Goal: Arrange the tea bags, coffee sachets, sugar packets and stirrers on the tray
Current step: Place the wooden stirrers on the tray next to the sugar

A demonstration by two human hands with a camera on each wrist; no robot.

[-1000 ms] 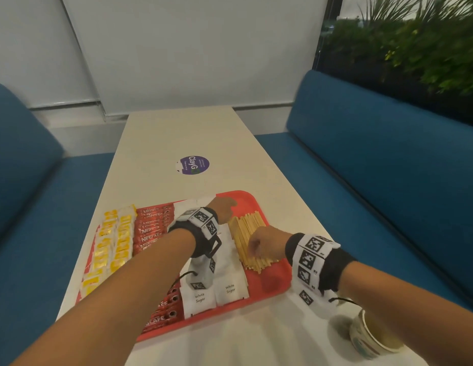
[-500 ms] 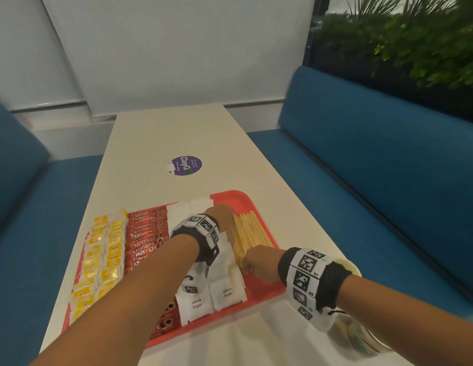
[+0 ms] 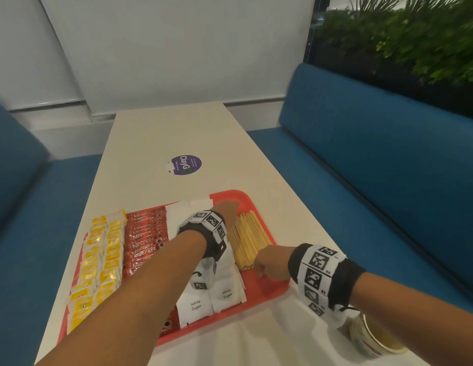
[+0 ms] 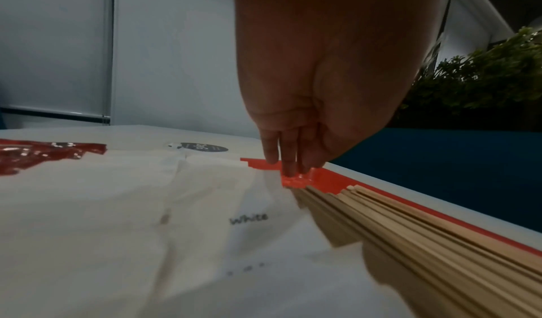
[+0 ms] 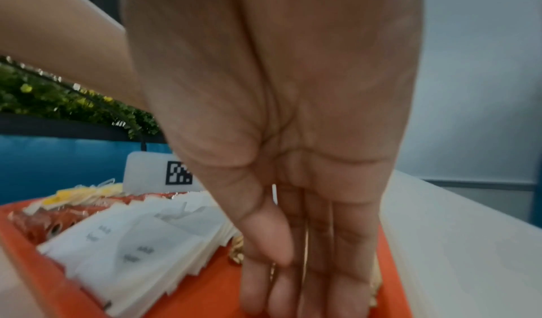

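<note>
Head view: red tray [image 3: 267, 291] at the near end of a white table [image 3: 161, 138]. Left to right on it: yellow tea bags [image 3: 98, 262], red coffee sachets [image 3: 145, 241], white sugar packets [image 3: 217, 294], wooden stirrers [image 3: 250, 239]. Left hand [image 3: 226, 211] reaches over the sugar, straight fingers [image 4: 288, 160] touching the tray floor at the stirrers' far ends; forearm hides part of the sachets. Right hand [image 3: 273, 264], fingers [image 5: 346, 272] extended and together, is at the stirrers' near ends, holding nothing. Paper cup [image 3: 375, 336] stands off-tray under the right wrist. Purple sticker [image 3: 184, 165] farther up the table. Blue benches [image 3: 375, 159] on both sides, plants [image 3: 415, 40] behind.
</note>
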